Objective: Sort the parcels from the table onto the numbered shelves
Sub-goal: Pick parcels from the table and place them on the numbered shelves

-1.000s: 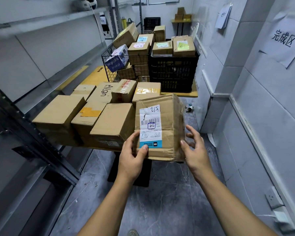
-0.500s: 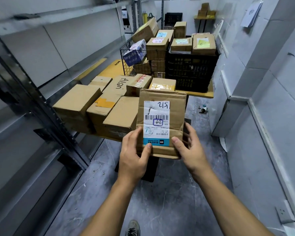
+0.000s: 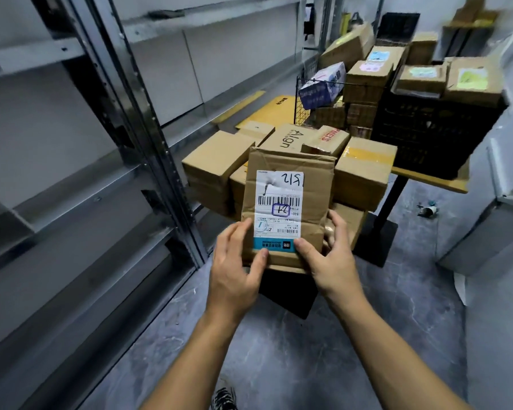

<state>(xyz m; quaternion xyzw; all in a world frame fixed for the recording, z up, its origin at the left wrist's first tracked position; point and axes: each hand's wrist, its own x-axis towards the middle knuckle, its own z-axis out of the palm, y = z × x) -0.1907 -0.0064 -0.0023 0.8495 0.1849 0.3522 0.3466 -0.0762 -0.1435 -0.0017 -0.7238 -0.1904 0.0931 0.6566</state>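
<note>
At centre frame, the creased brown cardboard parcel [image 3: 314, 187], white label facing the camera, is clamped at its lower corners by left grip [image 3: 234, 270] and right grip [image 3: 330, 261]. The view has swung toward the grey metal shelves [image 3: 80, 187] at left, suggesting shelving comes next.

The wooden table [image 3: 433, 180] carries brown cardboard boxes [image 3: 216, 164], a wire basket [image 3: 304, 113] and a black crate [image 3: 427, 137].

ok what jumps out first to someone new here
A parcel with a white label, held up mid-frame between the left hand and right hand. Behind it boxes crowd a table, with a black crate at the far right and metal shelves along the left.
</note>
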